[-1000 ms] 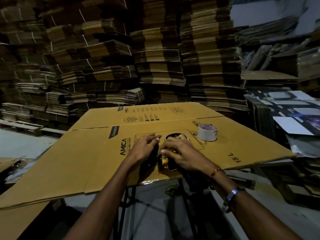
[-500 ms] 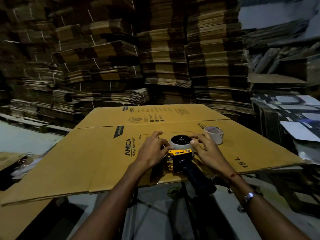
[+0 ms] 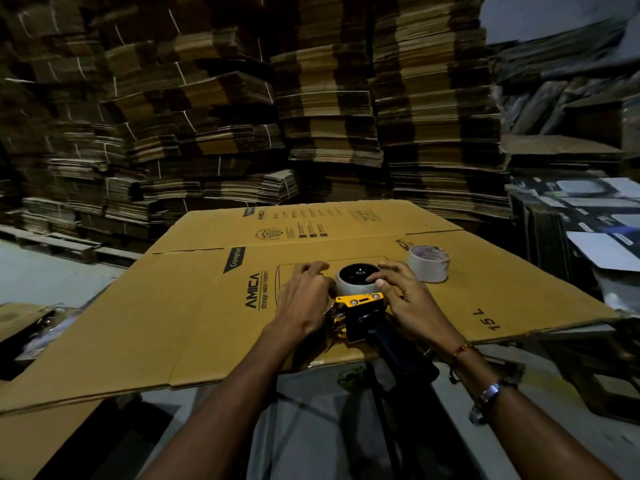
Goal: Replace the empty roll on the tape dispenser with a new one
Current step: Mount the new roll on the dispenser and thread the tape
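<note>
Flattened carton (image 3: 173,323) beneath tape dispenser (image 3: 360,306), roll (image 3: 358,285) between both hands' fingers (image 3: 388,271).

A flattened brown printed cardboard box (image 3: 173,323) covers the desk, carrying a yellow-and-black tape dispenser (image 3: 363,306) and a white tape roll (image 3: 428,268).

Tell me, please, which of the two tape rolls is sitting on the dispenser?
The roll between both hands, round the dispenser's black hub, behind its yellow frame. The other roll stands apart on the cardboard, farther right.

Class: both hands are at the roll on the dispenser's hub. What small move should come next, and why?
Probably press the roll fully down onto the black hub: both hands flank it on the dispenser, while another roll sits aside on the cardboard.
</note>
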Motion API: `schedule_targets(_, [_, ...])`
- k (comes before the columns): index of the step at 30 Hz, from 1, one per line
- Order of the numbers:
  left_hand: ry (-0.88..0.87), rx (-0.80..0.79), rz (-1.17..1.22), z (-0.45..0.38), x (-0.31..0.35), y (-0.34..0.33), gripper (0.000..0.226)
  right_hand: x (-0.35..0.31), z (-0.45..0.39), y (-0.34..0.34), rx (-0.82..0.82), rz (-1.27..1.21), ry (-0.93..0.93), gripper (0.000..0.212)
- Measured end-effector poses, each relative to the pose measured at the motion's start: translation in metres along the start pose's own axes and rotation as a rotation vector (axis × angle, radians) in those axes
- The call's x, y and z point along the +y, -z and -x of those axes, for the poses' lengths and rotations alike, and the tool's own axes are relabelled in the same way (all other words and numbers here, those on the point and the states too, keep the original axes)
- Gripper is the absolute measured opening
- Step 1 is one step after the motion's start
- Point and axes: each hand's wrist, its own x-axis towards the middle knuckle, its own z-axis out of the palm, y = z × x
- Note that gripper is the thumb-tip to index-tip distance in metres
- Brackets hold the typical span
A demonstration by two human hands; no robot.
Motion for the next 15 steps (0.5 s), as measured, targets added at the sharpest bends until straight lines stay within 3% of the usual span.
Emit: schedule_targets(15, [0.048,0.065,0.224,-0.007,-0.005,-0.013,0.025,-0.005,0.004,-0.002,0.015,-0.032,0.010,0.021])
